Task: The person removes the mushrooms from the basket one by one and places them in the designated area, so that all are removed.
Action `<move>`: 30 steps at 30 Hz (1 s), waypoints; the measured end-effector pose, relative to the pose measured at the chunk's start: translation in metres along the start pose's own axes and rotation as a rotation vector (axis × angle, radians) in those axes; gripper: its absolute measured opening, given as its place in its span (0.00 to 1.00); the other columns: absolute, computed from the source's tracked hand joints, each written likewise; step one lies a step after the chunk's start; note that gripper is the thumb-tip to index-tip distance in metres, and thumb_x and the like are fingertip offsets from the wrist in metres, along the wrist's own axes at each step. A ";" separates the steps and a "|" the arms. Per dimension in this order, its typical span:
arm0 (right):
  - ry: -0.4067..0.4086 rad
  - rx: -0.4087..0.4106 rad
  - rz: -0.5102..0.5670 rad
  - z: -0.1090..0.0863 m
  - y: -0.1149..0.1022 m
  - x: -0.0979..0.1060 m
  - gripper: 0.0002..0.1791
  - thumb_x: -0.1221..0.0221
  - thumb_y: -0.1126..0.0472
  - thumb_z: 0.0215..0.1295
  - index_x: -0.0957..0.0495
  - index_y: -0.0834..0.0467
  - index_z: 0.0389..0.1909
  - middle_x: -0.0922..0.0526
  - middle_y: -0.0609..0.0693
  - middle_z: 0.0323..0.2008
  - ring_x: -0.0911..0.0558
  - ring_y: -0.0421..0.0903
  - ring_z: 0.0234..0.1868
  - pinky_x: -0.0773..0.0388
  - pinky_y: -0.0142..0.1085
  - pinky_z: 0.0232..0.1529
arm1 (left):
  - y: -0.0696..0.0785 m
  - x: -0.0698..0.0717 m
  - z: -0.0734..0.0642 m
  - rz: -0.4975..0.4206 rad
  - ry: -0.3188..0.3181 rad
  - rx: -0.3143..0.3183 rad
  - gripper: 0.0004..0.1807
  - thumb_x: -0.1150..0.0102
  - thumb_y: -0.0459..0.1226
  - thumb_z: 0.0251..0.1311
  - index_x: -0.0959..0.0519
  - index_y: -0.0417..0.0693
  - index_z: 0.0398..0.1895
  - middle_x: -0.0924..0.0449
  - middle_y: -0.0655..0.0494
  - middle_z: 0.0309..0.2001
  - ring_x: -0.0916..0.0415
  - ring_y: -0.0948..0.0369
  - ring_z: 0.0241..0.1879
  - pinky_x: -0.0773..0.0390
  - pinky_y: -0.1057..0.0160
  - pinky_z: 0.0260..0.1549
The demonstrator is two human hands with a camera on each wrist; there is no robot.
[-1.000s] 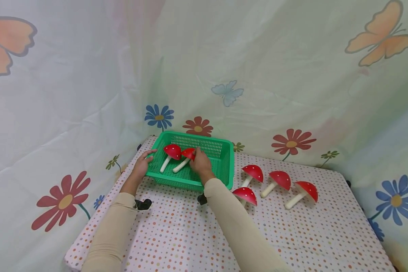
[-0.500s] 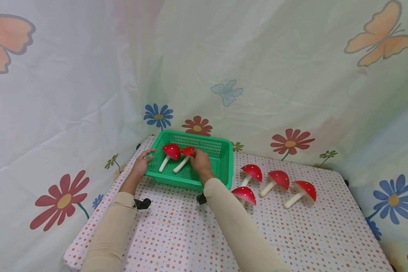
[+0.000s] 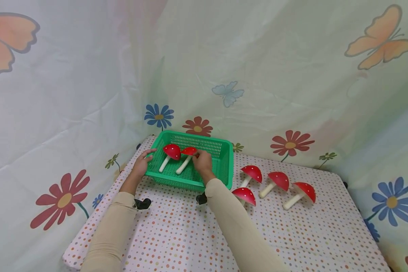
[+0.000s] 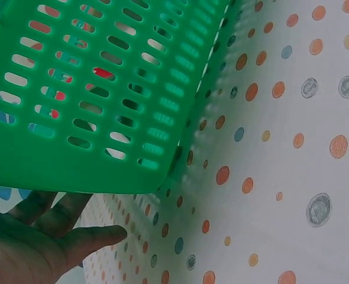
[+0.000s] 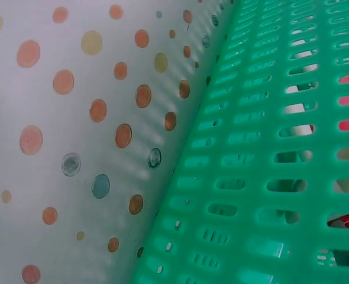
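A green plastic basket stands toward the back left of the table. Inside it lie two toy mushrooms with white-dotted red caps and pale stems. My right hand reaches in and pinches the right-hand toy mushroom by the edge of its cap. Beside it, the left-hand toy mushroom leans with its stem toward me. My left hand is at the basket's left side, fingers extended against it; the left wrist view shows that hand with its thumb apart. The basket wall hides my right hand's grip in the right wrist view.
Several more toy mushrooms lie right of the basket, among them a near one and the rightmost. A dotted cloth covers the table. A printed curtain hangs close behind the basket and at the sides.
The right-hand toy mushroom has shifted slightly right in the basket, and its stem stands a little steeper, as my right hand keeps hold of its cap. My left hand stays at the basket's side.
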State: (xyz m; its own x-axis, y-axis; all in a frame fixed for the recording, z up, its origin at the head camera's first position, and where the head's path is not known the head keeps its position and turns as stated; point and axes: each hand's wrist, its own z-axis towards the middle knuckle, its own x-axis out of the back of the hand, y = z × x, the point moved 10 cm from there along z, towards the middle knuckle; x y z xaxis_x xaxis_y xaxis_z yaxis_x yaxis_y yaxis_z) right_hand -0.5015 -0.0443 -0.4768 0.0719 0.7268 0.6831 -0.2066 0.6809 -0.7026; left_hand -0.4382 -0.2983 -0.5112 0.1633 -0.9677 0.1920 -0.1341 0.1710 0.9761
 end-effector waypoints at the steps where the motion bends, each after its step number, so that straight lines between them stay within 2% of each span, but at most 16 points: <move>1: 0.011 -0.005 0.009 0.000 0.001 0.002 0.08 0.44 0.60 0.63 0.19 0.56 0.39 0.17 0.51 0.39 0.21 0.46 0.36 0.23 0.37 0.34 | 0.000 0.000 0.000 -0.001 -0.001 -0.001 0.20 0.64 0.42 0.70 0.34 0.60 0.63 0.52 0.57 0.72 0.58 0.52 0.71 0.54 0.44 0.66; 7: 0.096 -0.037 0.062 -0.003 0.006 0.017 0.08 0.43 0.61 0.62 0.18 0.58 0.37 0.17 0.53 0.39 0.20 0.49 0.40 0.22 0.41 0.36 | 0.005 -0.004 -0.003 0.024 -0.006 -0.016 0.20 0.64 0.42 0.71 0.34 0.59 0.64 0.52 0.56 0.72 0.59 0.50 0.72 0.56 0.42 0.66; 12: 0.131 -0.057 0.075 -0.004 0.007 0.024 0.08 0.43 0.60 0.62 0.18 0.57 0.37 0.17 0.54 0.39 0.19 0.49 0.38 0.22 0.40 0.33 | 0.006 -0.006 -0.003 0.023 -0.007 -0.011 0.20 0.64 0.42 0.71 0.35 0.59 0.64 0.53 0.55 0.72 0.58 0.49 0.71 0.55 0.42 0.66; 18: 0.170 -0.049 0.154 -0.007 0.004 0.039 0.08 0.43 0.59 0.63 0.18 0.58 0.35 0.17 0.54 0.37 0.19 0.49 0.36 0.22 0.40 0.31 | 0.006 -0.007 -0.002 0.017 -0.009 -0.006 0.20 0.63 0.42 0.70 0.34 0.60 0.63 0.52 0.57 0.72 0.59 0.50 0.72 0.56 0.42 0.66; 25: 0.248 0.019 0.208 -0.009 -0.003 0.076 0.07 0.42 0.60 0.61 0.18 0.59 0.32 0.16 0.54 0.35 0.19 0.50 0.38 0.21 0.41 0.33 | 0.007 -0.003 -0.001 0.014 -0.010 -0.011 0.20 0.63 0.42 0.70 0.35 0.60 0.63 0.53 0.55 0.72 0.59 0.50 0.71 0.55 0.43 0.66; 27: 0.253 0.033 0.224 -0.011 -0.003 0.087 0.07 0.42 0.60 0.61 0.18 0.58 0.32 0.16 0.54 0.36 0.18 0.49 0.37 0.21 0.43 0.32 | 0.006 -0.002 -0.001 0.012 -0.008 -0.008 0.20 0.63 0.42 0.70 0.34 0.60 0.63 0.53 0.56 0.72 0.58 0.51 0.71 0.54 0.43 0.66; 28: 0.251 0.036 0.223 -0.012 -0.003 0.092 0.07 0.42 0.59 0.61 0.18 0.58 0.33 0.16 0.54 0.36 0.18 0.49 0.38 0.22 0.44 0.37 | 0.005 -0.001 0.000 0.012 -0.007 -0.009 0.20 0.63 0.42 0.70 0.34 0.60 0.63 0.53 0.56 0.72 0.58 0.51 0.71 0.54 0.43 0.66; 30: 0.251 0.038 0.223 -0.014 0.000 0.104 0.08 0.42 0.58 0.61 0.18 0.57 0.33 0.16 0.54 0.37 0.18 0.49 0.39 0.22 0.44 0.37 | 0.003 0.001 0.000 0.008 -0.007 -0.007 0.20 0.63 0.42 0.70 0.34 0.60 0.63 0.52 0.56 0.72 0.58 0.51 0.71 0.54 0.43 0.66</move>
State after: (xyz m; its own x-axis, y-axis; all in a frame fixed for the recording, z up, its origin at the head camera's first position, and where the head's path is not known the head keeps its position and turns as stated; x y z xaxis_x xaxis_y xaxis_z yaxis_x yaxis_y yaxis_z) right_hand -0.4799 0.0326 -0.4084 0.2581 0.8601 0.4399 -0.2799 0.5024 -0.8181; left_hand -0.4388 -0.2984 -0.5078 0.1555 -0.9676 0.1987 -0.1280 0.1797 0.9753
